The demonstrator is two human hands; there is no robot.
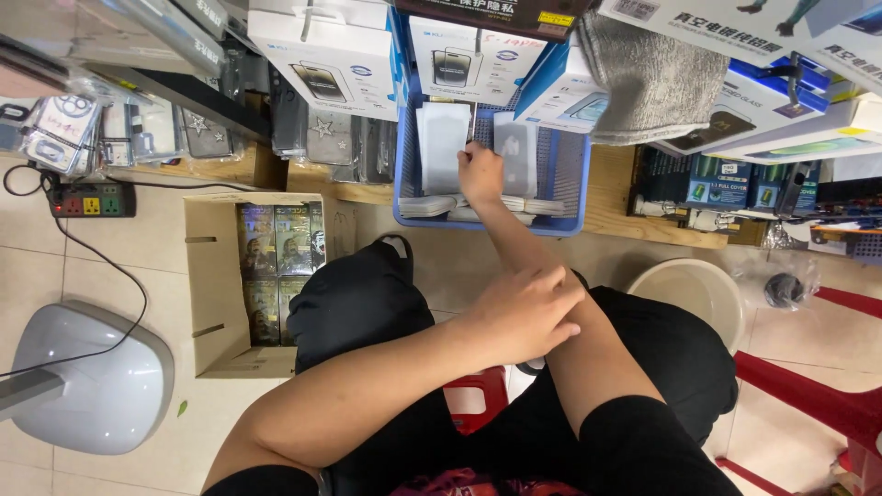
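Blue basket (570, 197) (white packets (443, 138) inside), right hand (480, 173) reaching in.

i see white-and-blue flat boxes (469, 62) above my right hand (480, 174); dark green packets (276, 266) fill the carton left of both hands.

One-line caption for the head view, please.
Seated person's right hand reaches among flat packets in a blue basket; left hand rests on right forearm.
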